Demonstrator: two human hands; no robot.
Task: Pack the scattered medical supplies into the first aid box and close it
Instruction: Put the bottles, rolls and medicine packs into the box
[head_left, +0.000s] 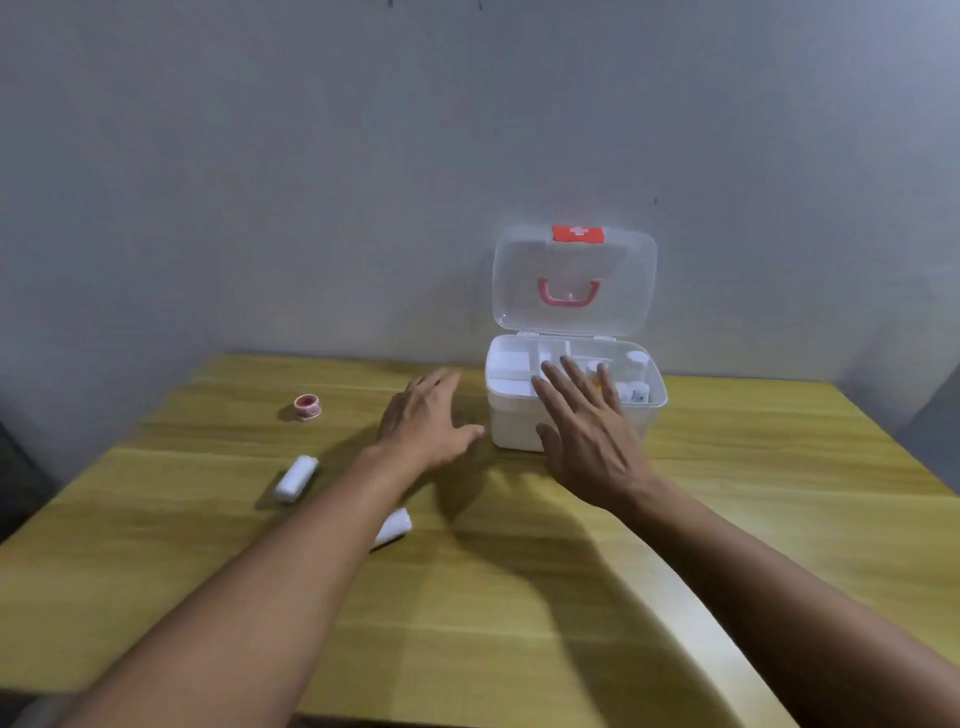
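First aid box open at the table's far edge; both hands spread wide, empty. Two gauze rolls and a tape roll lie toward the left edge — gauze probably soft, light; pinch mid-length.

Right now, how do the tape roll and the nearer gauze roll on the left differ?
The tape roll is a small round ring with red markings; the gauze roll is a plain white, longer cylinder. The tape lies farther back on the table; the gauze lies on its side nearer the person. Both sit outside the open box, untouched.
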